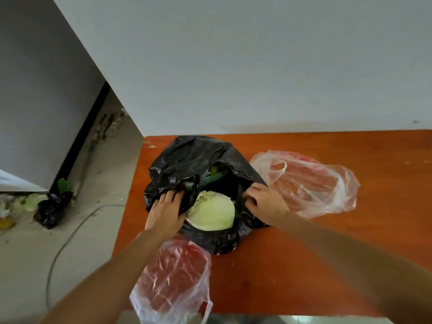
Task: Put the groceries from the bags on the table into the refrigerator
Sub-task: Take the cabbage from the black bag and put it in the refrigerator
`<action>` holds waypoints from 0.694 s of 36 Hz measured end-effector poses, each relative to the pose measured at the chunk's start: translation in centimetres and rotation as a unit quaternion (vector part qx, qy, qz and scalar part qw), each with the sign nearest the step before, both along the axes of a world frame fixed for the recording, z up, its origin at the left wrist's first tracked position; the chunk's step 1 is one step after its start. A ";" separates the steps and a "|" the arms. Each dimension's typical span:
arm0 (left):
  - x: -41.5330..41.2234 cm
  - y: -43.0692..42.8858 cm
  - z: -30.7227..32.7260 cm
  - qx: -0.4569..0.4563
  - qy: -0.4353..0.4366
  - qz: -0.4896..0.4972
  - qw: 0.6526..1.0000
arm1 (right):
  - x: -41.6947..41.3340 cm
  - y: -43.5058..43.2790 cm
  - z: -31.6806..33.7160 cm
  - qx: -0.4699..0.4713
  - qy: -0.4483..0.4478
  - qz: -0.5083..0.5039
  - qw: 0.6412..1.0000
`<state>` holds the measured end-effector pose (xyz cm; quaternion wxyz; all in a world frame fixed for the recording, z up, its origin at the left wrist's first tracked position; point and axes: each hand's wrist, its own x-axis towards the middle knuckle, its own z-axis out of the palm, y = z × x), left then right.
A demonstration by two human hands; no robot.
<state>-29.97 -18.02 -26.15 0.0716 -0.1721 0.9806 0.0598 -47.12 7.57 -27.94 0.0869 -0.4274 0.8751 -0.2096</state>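
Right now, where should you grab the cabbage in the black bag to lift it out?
Probably from above, through the mouth of the black bag, which the left hand and right hand hold open. Spread fingers over the round pale sides of the cabbage: its dome faces up, uncovered, while its underside sits buried in plastic.

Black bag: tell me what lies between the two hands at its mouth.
In the head view, a green cabbage lies between the left hand and the right hand, inside the black bag both grip; green stalks show behind it.
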 end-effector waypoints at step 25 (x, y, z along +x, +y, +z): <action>-6.0 -2.7 1.6 -0.158 -0.111 -0.305 0.933 | 8.6 0.5 0.4 -0.003 -0.156 -0.059 0.986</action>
